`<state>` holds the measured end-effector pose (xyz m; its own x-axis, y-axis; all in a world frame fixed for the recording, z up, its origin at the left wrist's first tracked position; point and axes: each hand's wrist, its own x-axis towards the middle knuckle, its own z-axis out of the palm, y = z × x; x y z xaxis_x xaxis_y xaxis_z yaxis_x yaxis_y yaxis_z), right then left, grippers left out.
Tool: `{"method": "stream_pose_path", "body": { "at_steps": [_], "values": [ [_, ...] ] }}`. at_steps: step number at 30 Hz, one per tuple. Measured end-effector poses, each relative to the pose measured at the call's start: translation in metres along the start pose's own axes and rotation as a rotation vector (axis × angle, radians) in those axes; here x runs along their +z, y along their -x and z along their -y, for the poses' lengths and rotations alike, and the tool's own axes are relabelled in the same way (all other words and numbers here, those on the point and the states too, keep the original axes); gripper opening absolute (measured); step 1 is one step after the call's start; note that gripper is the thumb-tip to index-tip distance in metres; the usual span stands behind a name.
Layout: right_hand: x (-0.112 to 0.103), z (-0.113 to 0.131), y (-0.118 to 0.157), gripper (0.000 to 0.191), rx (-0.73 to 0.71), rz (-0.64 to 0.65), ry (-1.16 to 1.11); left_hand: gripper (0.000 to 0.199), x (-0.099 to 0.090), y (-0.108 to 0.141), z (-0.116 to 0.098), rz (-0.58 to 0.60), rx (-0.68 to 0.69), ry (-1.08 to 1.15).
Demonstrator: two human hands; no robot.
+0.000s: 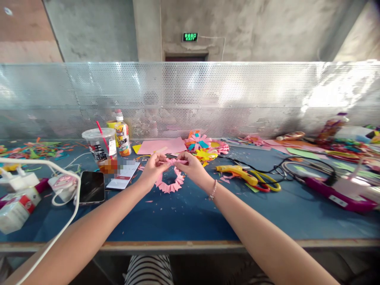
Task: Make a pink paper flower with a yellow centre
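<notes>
Free tabletop between forearms, pink paper ring beyond.

Daylight floods the room, strongest between 2 and 3 o'clock, where glare burns the perforated metal screen to white; paler, softer bright patches spread along it toward 9. At 12 o'clock the exit sign glows green against the dull grey wall. The blue tabletop carries only soft, faint shading, while the space beneath it at 6 o'clock sinks into shadow. Near the centre, toward 7, the pink paper ring looks fairly crisp. Toward 3 the drink bottle smears and stretches; coarse pixel blocks cover patches between 8 and 10.
</notes>
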<state>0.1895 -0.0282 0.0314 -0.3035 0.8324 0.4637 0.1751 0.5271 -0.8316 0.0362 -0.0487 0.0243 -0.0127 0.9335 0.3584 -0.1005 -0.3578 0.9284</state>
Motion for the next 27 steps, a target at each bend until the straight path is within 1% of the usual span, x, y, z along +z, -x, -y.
{"method": "stream_pose_path", "body": {
  "at_steps": [3,7,14,16,18,21,23,24,25,27],
  "values": [
    [0.001,0.003,0.001,0.020,-0.013,-0.002,0.038,0.028,0.003,0.003,-0.001,-0.019,0.033,-0.007],
    [0.002,0.006,0.001,0.016,-0.019,0.009,0.047,0.025,0.004,0.004,0.000,-0.015,0.064,-0.023],
    [0.001,0.008,0.002,0.021,-0.031,0.021,0.029,0.024,0.002,0.000,0.002,0.002,0.084,-0.017],
    [-0.003,0.008,0.001,0.022,-0.040,0.043,0.002,0.022,0.001,0.000,0.000,-0.002,0.075,0.000],
    [-0.010,0.008,-0.001,0.022,-0.059,0.040,-0.023,0.019,0.001,-0.001,-0.002,-0.033,0.041,0.010],
    [-0.028,0.007,-0.006,0.020,-0.092,-0.061,0.003,0.018,0.000,-0.002,-0.004,-0.083,-0.011,0.020],
    [-0.043,0.006,-0.010,0.020,-0.110,-0.148,0.120,0.019,-0.001,-0.004,-0.003,-0.100,-0.028,0.027],
    [-0.052,0.004,-0.011,0.019,-0.113,-0.184,0.227,0.019,-0.002,-0.005,-0.003,-0.109,-0.036,0.029],
    [-0.061,0.002,-0.013,0.017,-0.107,-0.216,0.364,0.020,-0.003,-0.006,-0.002,-0.119,-0.048,0.025],
    [-0.083,-0.005,-0.014,0.013,-0.031,-0.260,0.682,0.020,-0.005,-0.008,0.000,-0.140,-0.071,0.005]
  ]
}}
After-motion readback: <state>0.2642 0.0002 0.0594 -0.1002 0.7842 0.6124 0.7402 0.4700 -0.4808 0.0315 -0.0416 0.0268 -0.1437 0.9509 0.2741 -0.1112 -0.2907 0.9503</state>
